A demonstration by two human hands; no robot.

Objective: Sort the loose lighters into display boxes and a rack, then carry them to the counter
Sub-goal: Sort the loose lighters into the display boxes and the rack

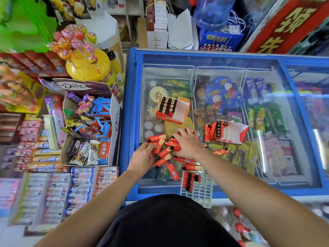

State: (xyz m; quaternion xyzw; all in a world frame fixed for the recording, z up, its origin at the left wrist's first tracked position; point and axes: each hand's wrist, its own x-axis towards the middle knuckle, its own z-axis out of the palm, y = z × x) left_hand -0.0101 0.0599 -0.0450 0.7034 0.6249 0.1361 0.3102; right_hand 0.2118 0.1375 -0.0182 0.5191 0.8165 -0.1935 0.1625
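Head view, lower centre: loose lighters (pixel 165 154) lie heaped on the freezer lid (pixel 267 122). They are light, rigid and slick, best pinched across the body. The right hand (pixel 187 141) lies spread flat on the heap; the left hand (pixel 142 155) curls round some at its edge. Two display boxes (pixel 170 109), one rack (pixel 197 186), and perhaps twenty loose, since overlap hides some.

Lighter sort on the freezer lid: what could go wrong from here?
1. The loose lighters lie heaped on the smooth glass lid. A sweep by the right hand resting on them may push some off the front edge.
2. The rack sits at that front edge, seemingly overhanging it, so a forearm bump could tip it.
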